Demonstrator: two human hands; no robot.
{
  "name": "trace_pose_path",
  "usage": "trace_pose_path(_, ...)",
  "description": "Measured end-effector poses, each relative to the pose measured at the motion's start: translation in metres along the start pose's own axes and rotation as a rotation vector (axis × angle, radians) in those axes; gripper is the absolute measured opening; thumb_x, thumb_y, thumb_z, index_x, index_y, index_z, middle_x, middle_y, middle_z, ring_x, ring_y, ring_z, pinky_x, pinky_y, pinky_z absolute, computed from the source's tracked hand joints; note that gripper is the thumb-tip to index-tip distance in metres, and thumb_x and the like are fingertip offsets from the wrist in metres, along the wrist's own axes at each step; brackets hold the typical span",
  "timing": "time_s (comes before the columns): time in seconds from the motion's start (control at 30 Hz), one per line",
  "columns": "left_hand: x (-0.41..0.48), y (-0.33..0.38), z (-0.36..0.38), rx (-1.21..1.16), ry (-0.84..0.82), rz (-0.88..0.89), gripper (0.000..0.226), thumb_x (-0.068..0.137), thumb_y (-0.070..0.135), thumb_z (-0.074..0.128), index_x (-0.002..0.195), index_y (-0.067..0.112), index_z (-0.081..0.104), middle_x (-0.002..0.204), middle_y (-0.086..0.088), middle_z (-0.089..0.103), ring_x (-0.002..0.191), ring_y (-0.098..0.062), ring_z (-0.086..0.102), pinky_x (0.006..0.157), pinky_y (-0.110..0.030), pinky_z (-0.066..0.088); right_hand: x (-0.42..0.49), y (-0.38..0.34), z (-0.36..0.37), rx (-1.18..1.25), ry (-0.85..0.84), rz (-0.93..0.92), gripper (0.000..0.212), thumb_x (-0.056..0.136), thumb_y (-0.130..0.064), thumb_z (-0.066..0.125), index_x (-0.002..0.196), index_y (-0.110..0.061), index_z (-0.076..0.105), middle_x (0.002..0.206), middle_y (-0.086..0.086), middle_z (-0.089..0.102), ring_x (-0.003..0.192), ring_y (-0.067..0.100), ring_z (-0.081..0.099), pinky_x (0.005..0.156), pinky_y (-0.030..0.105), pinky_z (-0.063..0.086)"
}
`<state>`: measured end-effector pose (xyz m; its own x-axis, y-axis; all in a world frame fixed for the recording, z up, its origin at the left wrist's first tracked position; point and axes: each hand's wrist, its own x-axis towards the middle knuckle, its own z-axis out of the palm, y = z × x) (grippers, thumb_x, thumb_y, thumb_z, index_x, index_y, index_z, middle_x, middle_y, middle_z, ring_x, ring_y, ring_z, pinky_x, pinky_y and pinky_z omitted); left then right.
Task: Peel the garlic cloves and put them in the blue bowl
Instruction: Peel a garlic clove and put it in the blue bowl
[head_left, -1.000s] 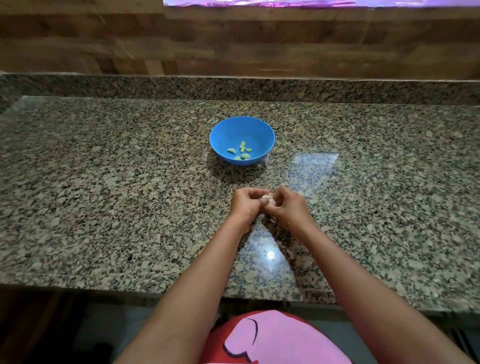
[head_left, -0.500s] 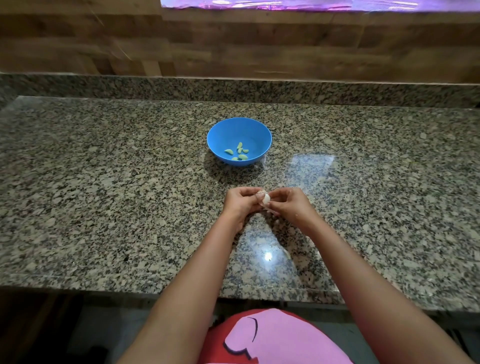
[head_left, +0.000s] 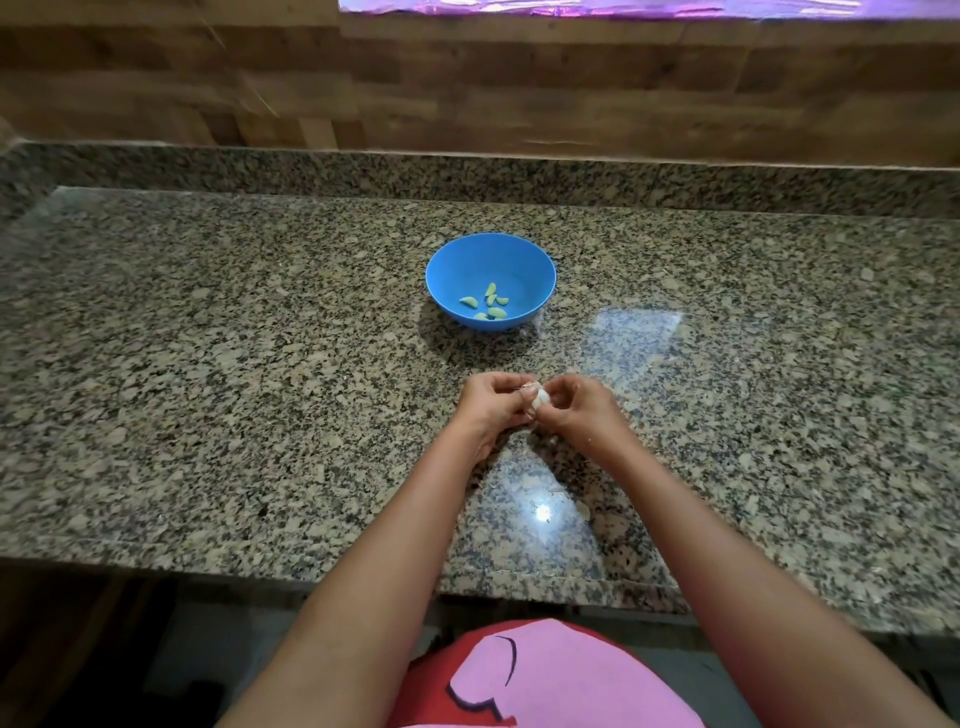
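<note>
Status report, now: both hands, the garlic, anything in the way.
Left hand and right hand both grip one garlic clove. Blue bowl holds peeled cloves. Nothing in the way.

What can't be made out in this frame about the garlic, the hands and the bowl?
- Garlic, head view: mostly covered by the left hand and right hand; how much skin is off is unclear.
- Fingertips of both hands: curled inward, contact points hidden.
- Peeled cloves in the blue bowl: small and overlapping, exact count uncertain.
</note>
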<state>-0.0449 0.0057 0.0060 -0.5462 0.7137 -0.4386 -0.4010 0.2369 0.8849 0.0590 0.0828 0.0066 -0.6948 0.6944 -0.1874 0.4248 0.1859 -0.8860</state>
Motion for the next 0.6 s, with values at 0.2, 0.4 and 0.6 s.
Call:
trace_pose_path(0.2,0.001,-0.002,-0.003,-0.033,-0.005,0.011,0.023,0.086,-0.005,0.059,0.109,-0.009,0.059,0.087,-0.012,0.065,0.076,-0.022,0.064,0.076,-0.032,0.055,0.007,-0.003,-0.008,0.042,-0.077,0.045,0.004,0.087,-0.009,0.063,0.085,-0.012,0.065,0.074,0.004,0.066,0.059,0.011,0.061,0.052,0.021,0.048)
trace_pose_path(0.4,-0.001,-0.002,-0.002,-0.084,-0.021,0.002,0.017,0.085,-0.006,0.060,0.102,-0.005,0.062,0.088,-0.012,0.066,0.075,-0.022,0.065,0.071,-0.028,0.057,0.012,-0.006,-0.020,0.170,-0.211,0.145,0.004,0.085,-0.007,0.065,0.087,-0.005,0.063,0.078,0.008,0.066,0.062,0.014,0.064,0.059,0.025,0.052)
trace_pose_path(0.6,-0.003,0.001,-0.002,-0.075,-0.037,-0.025,0.019,0.086,-0.010,0.056,0.105,-0.007,0.060,0.090,-0.013,0.065,0.075,-0.022,0.065,0.066,-0.027,0.058,0.012,-0.010,-0.026,0.118,-0.278,0.109,0.005,0.085,-0.002,0.062,0.081,-0.004,0.062,0.075,0.008,0.067,0.066,0.016,0.064,0.061,0.024,0.053)
